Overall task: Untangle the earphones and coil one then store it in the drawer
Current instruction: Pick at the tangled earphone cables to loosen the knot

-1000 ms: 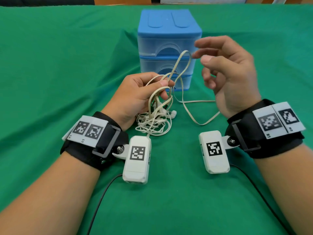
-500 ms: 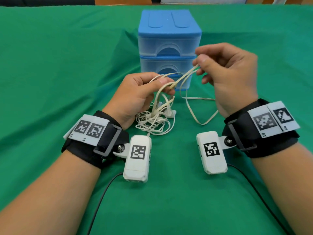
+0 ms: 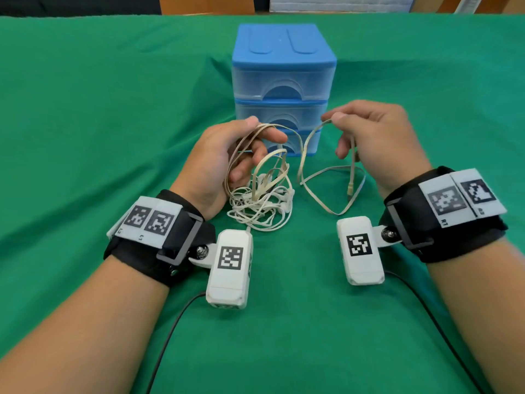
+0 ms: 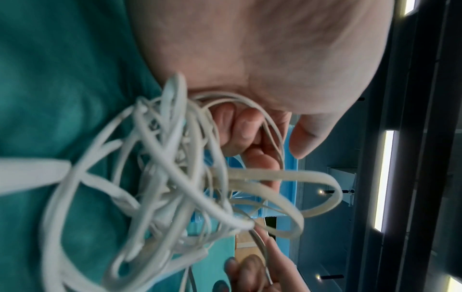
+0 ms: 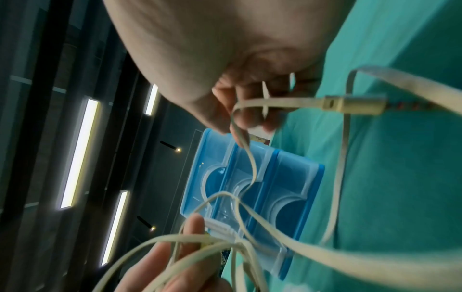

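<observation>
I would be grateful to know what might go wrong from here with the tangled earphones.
The left hand holds beige flat cable loops joined to the thin white cord tangle on the green cloth; if the right hand pulls its strand, knots may tighten. All three drawers of the blue plastic drawer unit are shut.

Looks like some kind of lab or data-collection setup in an office-type building, not anybody's home. The table (image 3: 85, 109) is covered edge to edge with a plain green cloth (image 3: 426, 81), pretty staged looking. Both wrists wear black straps with printed square marker tags (image 3: 149, 220) and little white camera boxes (image 3: 230, 268) trailing black cables (image 3: 167, 342). The wrist views catch a dark ceiling with long strip lights (image 5: 80, 150) and small spotlights (image 5: 178, 149), very commercial. Wooden furniture (image 3: 206, 4) and a white brick wall (image 3: 338, 2) sit past the far edge.
</observation>
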{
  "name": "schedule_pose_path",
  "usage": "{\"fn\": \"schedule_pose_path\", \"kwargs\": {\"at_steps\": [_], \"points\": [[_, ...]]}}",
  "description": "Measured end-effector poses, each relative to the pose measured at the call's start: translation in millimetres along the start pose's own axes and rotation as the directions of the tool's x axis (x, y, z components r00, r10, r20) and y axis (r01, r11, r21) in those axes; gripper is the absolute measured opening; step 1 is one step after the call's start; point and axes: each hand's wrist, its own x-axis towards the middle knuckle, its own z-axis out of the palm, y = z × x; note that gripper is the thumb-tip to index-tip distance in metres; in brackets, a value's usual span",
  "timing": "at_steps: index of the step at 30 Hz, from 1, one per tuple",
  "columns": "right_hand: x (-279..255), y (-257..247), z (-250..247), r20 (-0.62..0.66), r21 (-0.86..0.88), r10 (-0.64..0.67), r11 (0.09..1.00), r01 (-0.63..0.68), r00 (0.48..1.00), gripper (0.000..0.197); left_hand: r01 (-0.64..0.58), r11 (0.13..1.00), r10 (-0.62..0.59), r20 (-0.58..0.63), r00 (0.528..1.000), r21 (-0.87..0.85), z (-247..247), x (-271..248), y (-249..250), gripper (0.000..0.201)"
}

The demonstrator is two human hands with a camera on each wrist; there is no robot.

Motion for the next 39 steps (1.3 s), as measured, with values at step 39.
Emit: {"fn": "schedule_pose_path", "kwargs": {"at_steps": [39], "points": [[-0.1, -21.8, -8.4, -0.483, 0.212, -0.311, 0.866, 0.453, 0.819, 0.013, -0.114, 0.944, 0.162, -0.134, 0.978, 0.311, 1.6, 3.4, -3.5, 0.029]]}}
